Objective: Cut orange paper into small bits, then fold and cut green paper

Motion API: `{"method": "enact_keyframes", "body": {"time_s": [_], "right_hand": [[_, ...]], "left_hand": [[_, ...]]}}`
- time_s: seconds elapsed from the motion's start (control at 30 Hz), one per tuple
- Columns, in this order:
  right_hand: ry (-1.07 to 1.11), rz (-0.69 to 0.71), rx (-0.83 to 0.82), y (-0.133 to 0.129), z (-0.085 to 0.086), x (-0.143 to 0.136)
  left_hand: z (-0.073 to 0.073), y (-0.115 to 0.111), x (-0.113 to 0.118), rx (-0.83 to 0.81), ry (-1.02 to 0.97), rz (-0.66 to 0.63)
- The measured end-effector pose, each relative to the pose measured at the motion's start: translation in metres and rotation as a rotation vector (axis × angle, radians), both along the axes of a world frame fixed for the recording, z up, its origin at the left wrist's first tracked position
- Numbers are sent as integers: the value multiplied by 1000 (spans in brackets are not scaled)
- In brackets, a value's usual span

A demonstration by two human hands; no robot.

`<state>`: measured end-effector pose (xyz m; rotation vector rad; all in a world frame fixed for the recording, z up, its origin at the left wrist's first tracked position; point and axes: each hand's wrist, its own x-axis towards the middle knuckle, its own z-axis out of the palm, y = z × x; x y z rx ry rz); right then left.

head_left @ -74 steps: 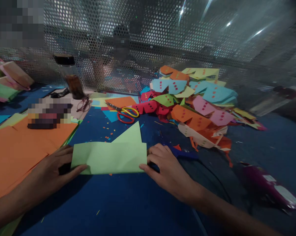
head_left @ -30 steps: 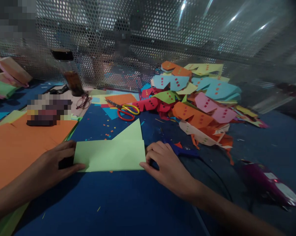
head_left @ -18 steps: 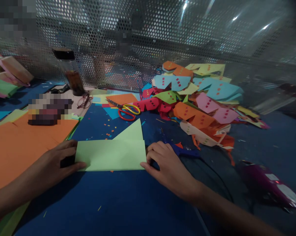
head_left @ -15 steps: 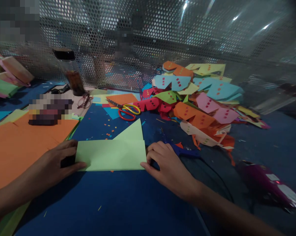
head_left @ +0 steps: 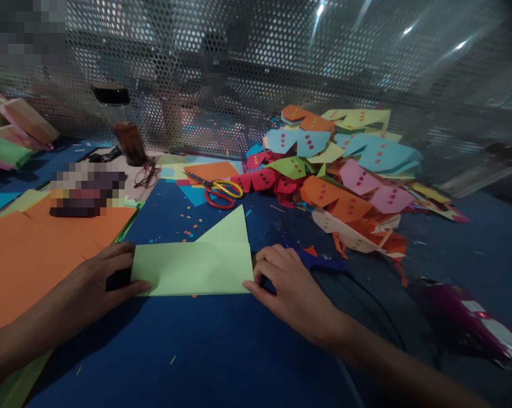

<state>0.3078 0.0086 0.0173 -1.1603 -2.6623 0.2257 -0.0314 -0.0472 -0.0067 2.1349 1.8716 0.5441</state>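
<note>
A folded sheet of pale green paper [head_left: 191, 269] lies in front of me on the blue table, with a triangular flap pointing up behind its right half. My left hand [head_left: 113, 269] grips its left end, thumb on the lower corner and fingers bent at the edge. At the opposite end, my right hand [head_left: 281, 277] pinches the lower right corner, its fingers curled along the side. Scissors [head_left: 221, 192] with one red and one yellow handle rest behind the paper. A blue glue gun [head_left: 319, 260] with a cord lies just beyond my right hand.
Folded, coloured paper shapes [head_left: 345, 192] are heaped at the back right. A large orange sheet [head_left: 38, 255] covers the left side. Behind it stands a bottle of dark drink [head_left: 128, 136]. A purple device [head_left: 472, 317] lies at the right. A perforated metal panel [head_left: 187, 85] rises along the back.
</note>
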Motion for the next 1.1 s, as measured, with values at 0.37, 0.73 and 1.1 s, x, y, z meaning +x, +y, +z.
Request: {"method": "enact_keyframes", "body": {"time_s": [0.37,0.73,1.1], "right_hand": [[-18,0,0,-1,2,-1],[-1,7,-14,0,2,0],[-9,6,-3,-1,0,1]], "left_hand": [[6,-9,7,45,-24,1],[7,-12,12,251,146,-470],[14,-10,11,214,263,-615]]}}
